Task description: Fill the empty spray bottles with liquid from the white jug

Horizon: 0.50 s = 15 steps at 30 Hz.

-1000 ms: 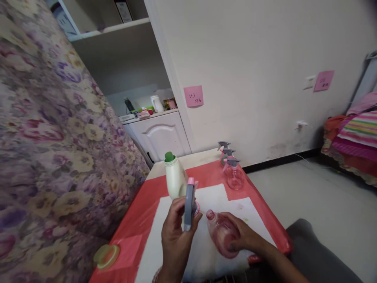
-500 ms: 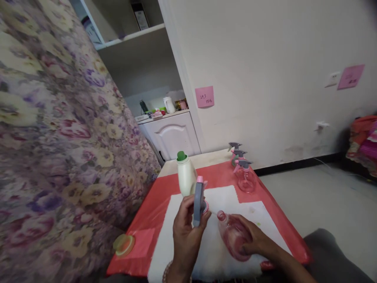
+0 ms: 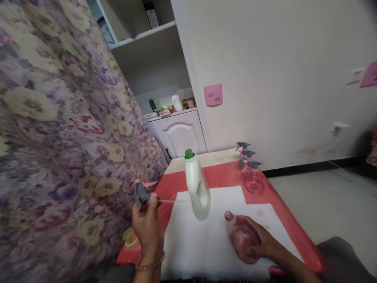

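Note:
My left hand [image 3: 149,228] is closed on a grey and pink spray nozzle [image 3: 141,195], held at the table's left side with its thin dip tube pointing right. In my right hand [image 3: 259,241] is a clear pink bottle [image 3: 240,237], tilted, its open neck toward the upper left. Between the hands and farther back, a pale green jug [image 3: 196,188] with a handle stands upright on the white cloth [image 3: 194,247]. A green piece [image 3: 189,153] shows at the jug's mouth.
Several spray bottles [image 3: 253,182] with grey and pink heads line the right back edge of the red-covered table [image 3: 218,177]. A yellowish round container [image 3: 130,237] sits behind my left wrist. A floral curtain [image 3: 73,137] hangs close on the left.
My left hand has swung left with the spray nozzle, away from the bottle, and the dip tube now shows. My right hand keeps the bottle in about the same place. The view has shifted slightly left.

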Each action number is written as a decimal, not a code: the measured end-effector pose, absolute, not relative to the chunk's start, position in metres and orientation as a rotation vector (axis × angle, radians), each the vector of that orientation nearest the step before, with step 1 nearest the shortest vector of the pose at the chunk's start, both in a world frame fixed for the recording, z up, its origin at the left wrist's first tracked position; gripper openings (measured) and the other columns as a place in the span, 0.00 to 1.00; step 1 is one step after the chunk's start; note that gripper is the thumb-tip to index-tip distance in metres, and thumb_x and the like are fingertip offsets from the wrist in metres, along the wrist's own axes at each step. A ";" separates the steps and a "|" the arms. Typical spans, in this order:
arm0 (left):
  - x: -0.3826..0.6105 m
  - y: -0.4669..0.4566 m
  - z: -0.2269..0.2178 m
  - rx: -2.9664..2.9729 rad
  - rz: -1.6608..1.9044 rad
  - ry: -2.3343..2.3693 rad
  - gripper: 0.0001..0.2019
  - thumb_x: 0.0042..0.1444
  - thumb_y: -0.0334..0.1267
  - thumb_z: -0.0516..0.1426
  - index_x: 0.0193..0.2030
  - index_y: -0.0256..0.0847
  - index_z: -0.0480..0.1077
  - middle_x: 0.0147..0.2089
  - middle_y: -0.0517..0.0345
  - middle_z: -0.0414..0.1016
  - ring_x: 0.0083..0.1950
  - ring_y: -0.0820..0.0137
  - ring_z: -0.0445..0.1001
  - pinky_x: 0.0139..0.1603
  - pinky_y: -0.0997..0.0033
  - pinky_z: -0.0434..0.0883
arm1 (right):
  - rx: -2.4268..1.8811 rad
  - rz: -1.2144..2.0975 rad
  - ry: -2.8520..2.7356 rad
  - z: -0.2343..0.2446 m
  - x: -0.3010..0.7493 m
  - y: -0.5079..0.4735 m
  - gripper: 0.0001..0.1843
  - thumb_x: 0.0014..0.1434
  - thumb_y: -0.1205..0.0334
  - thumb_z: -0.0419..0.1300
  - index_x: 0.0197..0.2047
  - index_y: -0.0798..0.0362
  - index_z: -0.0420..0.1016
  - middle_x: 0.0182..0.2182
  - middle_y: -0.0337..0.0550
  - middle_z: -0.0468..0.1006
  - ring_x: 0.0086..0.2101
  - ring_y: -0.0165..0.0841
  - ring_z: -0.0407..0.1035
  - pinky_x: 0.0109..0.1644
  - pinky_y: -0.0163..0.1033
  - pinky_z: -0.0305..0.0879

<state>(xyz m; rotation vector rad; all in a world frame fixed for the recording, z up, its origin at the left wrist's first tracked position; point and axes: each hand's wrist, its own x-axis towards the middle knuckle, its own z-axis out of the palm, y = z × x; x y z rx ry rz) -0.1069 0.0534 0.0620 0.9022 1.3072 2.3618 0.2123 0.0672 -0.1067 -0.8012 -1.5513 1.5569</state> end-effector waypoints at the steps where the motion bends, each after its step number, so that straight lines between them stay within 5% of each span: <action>1: -0.121 0.058 0.055 0.862 2.382 1.328 0.17 0.47 0.39 0.67 0.44 0.42 0.71 0.38 0.66 0.75 0.35 0.77 0.73 0.42 0.75 0.70 | -0.795 1.561 -1.552 -0.107 0.212 0.067 0.48 0.35 0.55 0.73 0.61 0.48 0.66 0.58 0.51 0.72 0.58 0.55 0.64 0.63 0.57 0.55; 10: -0.208 0.100 -0.032 0.471 2.255 1.522 0.07 0.50 0.31 0.64 0.35 0.35 0.71 0.29 0.66 0.72 0.26 0.79 0.69 0.32 0.77 0.68 | -0.793 1.580 -1.516 -0.106 0.209 0.066 0.48 0.34 0.51 0.73 0.61 0.46 0.68 0.56 0.50 0.74 0.58 0.58 0.63 0.64 0.57 0.53; 15: -0.227 0.122 -0.057 0.380 2.126 1.607 0.13 0.61 0.39 0.59 0.50 0.37 0.70 0.47 0.54 0.75 0.42 0.69 0.76 0.42 0.62 0.76 | -0.818 1.602 -1.524 -0.106 0.208 0.067 0.49 0.35 0.49 0.74 0.62 0.47 0.67 0.56 0.50 0.74 0.58 0.58 0.63 0.64 0.57 0.54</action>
